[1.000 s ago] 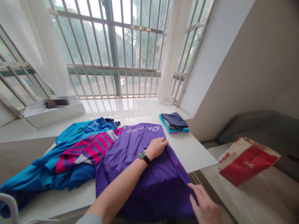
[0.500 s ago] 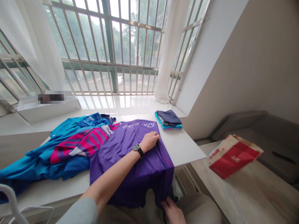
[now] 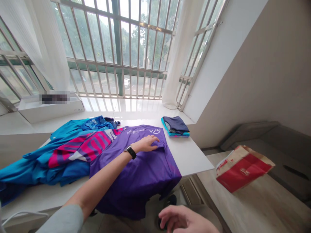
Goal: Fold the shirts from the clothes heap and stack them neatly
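Note:
A purple shirt [image 3: 136,174] with white print near its far edge lies spread on the white table, its lower part hanging over the front edge. My left hand [image 3: 146,144], with a black-strapped watch on the wrist, rests on the shirt's upper right area, fingers stretched out. My right hand [image 3: 182,218] is in front of the table at the bottom of the view, apart from the cloth, its fingers loosely bent with nothing seen in them. Left of the purple shirt lie a pink-and-purple patterned garment [image 3: 82,147] and rumpled blue clothes [image 3: 36,161].
A folded stack of clothes [image 3: 175,126] sits at the far right of the white table [image 3: 189,158]. A red and tan paper bag [image 3: 244,170] stands on a lower surface at right. A white box [image 3: 51,110] is on the sill by the barred window [image 3: 116,48].
My right hand has let go of the shirt's lower edge and come away from it. My left hand has moved slightly left, its fingers straightening from a bent grip on the cloth.

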Motion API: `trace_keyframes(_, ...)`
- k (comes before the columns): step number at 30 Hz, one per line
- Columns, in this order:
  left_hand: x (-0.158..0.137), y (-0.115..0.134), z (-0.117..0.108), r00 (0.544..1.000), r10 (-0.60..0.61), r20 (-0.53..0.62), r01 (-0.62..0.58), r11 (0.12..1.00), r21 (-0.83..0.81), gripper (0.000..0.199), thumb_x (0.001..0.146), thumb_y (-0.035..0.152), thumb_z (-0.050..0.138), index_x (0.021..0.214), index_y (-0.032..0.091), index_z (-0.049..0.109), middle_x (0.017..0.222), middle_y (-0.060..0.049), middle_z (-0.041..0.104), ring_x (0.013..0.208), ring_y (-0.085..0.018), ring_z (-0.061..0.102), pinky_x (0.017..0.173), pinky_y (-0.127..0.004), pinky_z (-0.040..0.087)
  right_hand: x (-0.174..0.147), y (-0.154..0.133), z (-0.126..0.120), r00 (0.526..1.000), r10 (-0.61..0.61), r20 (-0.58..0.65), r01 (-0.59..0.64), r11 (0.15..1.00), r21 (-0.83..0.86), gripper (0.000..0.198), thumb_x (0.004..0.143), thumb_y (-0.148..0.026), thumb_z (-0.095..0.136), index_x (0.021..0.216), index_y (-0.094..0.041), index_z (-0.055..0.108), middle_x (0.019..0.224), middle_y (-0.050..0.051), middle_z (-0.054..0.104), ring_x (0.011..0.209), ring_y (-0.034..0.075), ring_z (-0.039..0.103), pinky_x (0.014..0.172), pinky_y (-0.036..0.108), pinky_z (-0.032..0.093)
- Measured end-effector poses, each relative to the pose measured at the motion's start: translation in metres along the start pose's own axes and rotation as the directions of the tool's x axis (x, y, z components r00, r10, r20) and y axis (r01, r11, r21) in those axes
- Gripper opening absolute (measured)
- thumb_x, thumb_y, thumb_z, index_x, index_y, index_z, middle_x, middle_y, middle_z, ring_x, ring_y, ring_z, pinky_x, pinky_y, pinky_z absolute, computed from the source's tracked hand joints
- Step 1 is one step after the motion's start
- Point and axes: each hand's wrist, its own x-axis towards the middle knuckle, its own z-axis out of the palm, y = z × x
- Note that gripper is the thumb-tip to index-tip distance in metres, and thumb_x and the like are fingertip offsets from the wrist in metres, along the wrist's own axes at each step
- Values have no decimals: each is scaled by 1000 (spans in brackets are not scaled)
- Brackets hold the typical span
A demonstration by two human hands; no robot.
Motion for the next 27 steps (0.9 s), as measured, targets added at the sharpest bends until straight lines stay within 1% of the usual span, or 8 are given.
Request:
trace_keyframes(3,-5,-21,-15,969,-239,-64,244,966,84,35,94,40,55,123,23,60,128,-10,61,116,-27,57,101,-38,45,3,-64,-32,964,-193,-184,189,981,-40,40,81,-42,73,115,-22,68,101,7,71,81,16,66,74,30,52)
trace_keyframes(7,-5,-48,-23,861,-482,-162,504,853,136,36,94,35,52,120,12,60,122,-21,61,115,-35,57,94,-46,47,51,-113,-79,763,-372,-528,272,926,-261,32,86,-48,67,97,-18,70,82,5,69,69,14,61,65,29,50)
trace_keyframes(9,-4,-60,-24,819,-545,-181,568,814,122,34,95,35,52,115,11,62,115,-21,64,110,-34,60,91,-43,48,84,-125,-101,703,-441,-559,297,895,-332,35,84,-50,67,96,-18,70,82,5,70,68,15,61,63,29,50)
trace_keyframes(11,-3,-68,-22,790,-581,-195,606,789,102,31,94,37,53,109,12,65,111,-19,66,106,-31,62,90,-39,48,117,-132,-120,675,-490,-552,304,866,-397,35,83,-50,66,96,-17,69,84,6,70,67,16,62,60,29,50)
trace_keyframes(16,-3,-73,-8,742,-604,-292,643,764,54,28,95,39,52,106,18,67,111,-14,65,104,-29,61,88,-38,47,188,-140,-164,646,-575,-501,187,756,-627,28,86,-42,54,95,-19,68,87,7,71,61,17,64,59,32,52)
trace_keyframes(20,-2,-73,2,720,-598,-352,647,762,30,23,95,35,52,100,21,69,107,-10,66,103,-27,59,90,-39,44,231,-133,-188,662,-640,-390,28,542,-840,29,90,-25,43,100,-21,70,104,9,73,79,21,70,75,36,55)
trace_keyframes(23,0,-76,5,717,-599,-358,647,762,21,21,94,34,53,94,22,70,104,-8,67,100,-25,60,88,-38,44,252,-120,-196,687,-622,-375,-136,397,-908,33,92,-18,41,109,-22,68,118,7,70,101,22,68,85,35,53)
trace_keyframes(27,1,-79,7,710,-594,-378,625,779,-50,18,93,31,55,88,21,69,99,-7,68,97,-25,60,89,-39,44,262,-107,-199,723,-559,-407,-275,308,-911,35,96,-18,41,122,-24,63,129,5,66,102,21,68,84,32,51)
